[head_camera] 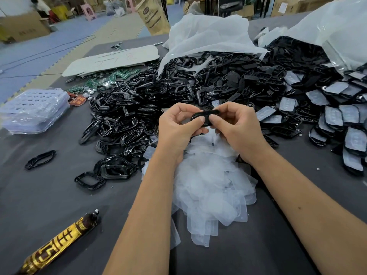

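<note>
Two hands work one black frame [205, 117] above the tabletop's middle: left hand [176, 126] and right hand [236, 126] both pinch it, thumbs [198, 121] pressing its near edge. Clear membranes [210, 185] lie heaped directly below. Risk: uneven thumb pressure could twist or snap the thin frame, or it could slip and drop into the black frame pile [127, 120], lost among identical parts.

The dark grey worktop [49, 195] carries a broad heap of black plastic frames [127, 120] across its middle, with a pile of translucent pads [210, 187] at the near edge. To the left lie a stack of clear trays [33, 110], green circuit boards [111, 78] and a grey card sheet [113, 60] partly over them. A gold-and-brown wrapped tube [57, 245] lies nearest, and one lone frame [40, 159] lies apart from the heap.
</note>
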A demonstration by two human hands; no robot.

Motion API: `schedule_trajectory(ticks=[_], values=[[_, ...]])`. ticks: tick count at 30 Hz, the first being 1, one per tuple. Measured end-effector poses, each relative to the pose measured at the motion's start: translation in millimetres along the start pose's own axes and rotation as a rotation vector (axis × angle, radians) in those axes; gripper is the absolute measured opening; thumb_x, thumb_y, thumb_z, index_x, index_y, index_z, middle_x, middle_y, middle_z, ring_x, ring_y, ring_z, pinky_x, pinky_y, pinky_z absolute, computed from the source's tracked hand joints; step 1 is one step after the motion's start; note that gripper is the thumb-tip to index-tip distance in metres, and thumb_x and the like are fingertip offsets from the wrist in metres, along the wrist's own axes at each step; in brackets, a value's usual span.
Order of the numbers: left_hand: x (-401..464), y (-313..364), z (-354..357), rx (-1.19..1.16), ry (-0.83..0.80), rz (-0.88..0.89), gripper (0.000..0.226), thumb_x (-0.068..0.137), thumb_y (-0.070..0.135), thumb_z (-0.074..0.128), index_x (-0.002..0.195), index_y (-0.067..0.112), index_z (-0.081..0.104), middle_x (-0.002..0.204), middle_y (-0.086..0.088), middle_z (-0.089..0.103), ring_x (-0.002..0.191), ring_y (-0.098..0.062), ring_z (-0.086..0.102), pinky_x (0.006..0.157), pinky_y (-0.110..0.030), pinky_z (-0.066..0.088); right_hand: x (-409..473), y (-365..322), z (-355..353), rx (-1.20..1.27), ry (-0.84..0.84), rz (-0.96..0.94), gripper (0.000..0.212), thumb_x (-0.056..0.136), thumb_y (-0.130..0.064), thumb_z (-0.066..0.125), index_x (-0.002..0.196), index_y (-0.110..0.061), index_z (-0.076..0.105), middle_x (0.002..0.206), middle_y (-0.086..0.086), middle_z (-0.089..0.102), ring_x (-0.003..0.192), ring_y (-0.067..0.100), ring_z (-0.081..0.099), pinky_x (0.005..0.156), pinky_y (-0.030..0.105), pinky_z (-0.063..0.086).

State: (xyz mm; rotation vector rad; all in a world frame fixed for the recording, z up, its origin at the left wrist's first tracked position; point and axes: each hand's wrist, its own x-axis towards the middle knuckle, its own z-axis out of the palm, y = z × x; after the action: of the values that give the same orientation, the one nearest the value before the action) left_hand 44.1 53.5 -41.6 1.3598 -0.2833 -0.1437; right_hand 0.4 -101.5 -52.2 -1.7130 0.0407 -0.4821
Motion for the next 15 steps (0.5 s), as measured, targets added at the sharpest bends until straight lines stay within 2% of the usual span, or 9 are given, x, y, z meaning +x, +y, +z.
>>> schedule_trajectory(ticks=[2, 6, 8, 11, 15], values=[[1, -1, 0, 0.035, 0.0, -0.013, 0.022, 0.085, -0.012, 0.071, 0.089, 0.009, 0.069, 0.078, -0.005, 0.074, 0.055, -0.014, 0.067, 0.057, -0.02, 0.056, 0, 1, -1, -0.007, 0.018, 0.001, 0.009, 0.091, -0.002, 0.074, 0.093, -0.01, 0.071, 0.068, 0.006, 0.07, 0.056, 0.011, 0.061, 0.056, 0.024, 0.049], [2, -1, 2, 0.052, 0.041, -0.044, 0.024, 0.086, -0.013, 0.066, 0.087, 0.01, 0.07, 0.07, -0.003, 0.071, 0.049, -0.012, 0.062, 0.052, -0.019, 0.052, -4, -2, 1, -0.107, 0.048, -0.112, 0.024, 0.09, -0.008, 0.077, 0.105, -0.012, 0.059, 0.067, 0.006, 0.068, 0.058, 0.031, 0.064, 0.059, 0.039, 0.053], [3, 1, 1, 0.008, 0.087, -0.044, 0.025, 0.087, -0.013, 0.065, 0.086, 0.012, 0.071, 0.067, -0.003, 0.069, 0.049, -0.012, 0.06, 0.054, -0.02, 0.053, -6, -5, 4, -0.175, 0.055, -0.187, 0.019, 0.093, -0.015, 0.076, 0.102, -0.012, 0.059, 0.072, 0.002, 0.069, 0.064, 0.027, 0.066, 0.064, 0.042, 0.056], [6, 5, -5, -0.062, 0.202, -0.007, 0.025, 0.088, -0.013, 0.067, 0.089, 0.011, 0.072, 0.067, 0.0, 0.066, 0.052, -0.013, 0.063, 0.055, -0.02, 0.053, -5, -3, 6, -0.333, 0.035, -0.266, 0.013, 0.098, -0.022, 0.071, 0.091, -0.011, 0.067, 0.078, -0.003, 0.067, 0.073, 0.016, 0.061, 0.073, 0.04, 0.052], [7, 7, -11, -0.091, 0.301, 0.043, 0.021, 0.09, -0.011, 0.068, 0.092, 0.009, 0.072, 0.081, -0.004, 0.062, 0.059, -0.016, 0.069, 0.057, -0.019, 0.053, -4, -2, 11, -0.679, -0.191, -0.154, 0.021, 0.086, -0.041, 0.083, 0.086, -0.021, 0.076, 0.092, -0.003, 0.061, 0.098, 0.019, 0.05, 0.088, 0.038, 0.043]])
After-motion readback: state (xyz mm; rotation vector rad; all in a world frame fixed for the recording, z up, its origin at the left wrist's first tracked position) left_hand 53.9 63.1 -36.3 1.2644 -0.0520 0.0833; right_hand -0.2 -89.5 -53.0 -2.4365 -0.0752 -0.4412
